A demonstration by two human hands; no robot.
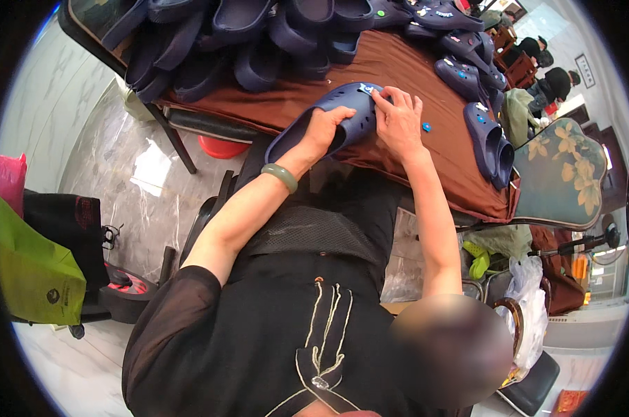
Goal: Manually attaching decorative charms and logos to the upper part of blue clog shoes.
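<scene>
A navy foam clog point(356, 125) with holes in its upper is held above the near edge of the table. My left hand point(321, 130) is closed around it, with the fingers inside the opening and the thumb on top. At the toe, my right hand point(398, 121) pinches near a small white and blue shoe charm point(366, 88) on the upper. The fingertips partly cover that spot, so how far the charm sits in its hole cannot be seen. A small blue flower-shaped charm point(426, 127) lies on the cloth just right of my right hand.
A brown cloth point(412, 73) covers the table. Plain navy clogs point(259, 66) are heaped at the far left; clogs with charms point(460, 76) line the right side, one pair point(490, 142) near the corner. A flowered chair back point(561, 174) stands right. A red basin point(223, 147) sits below.
</scene>
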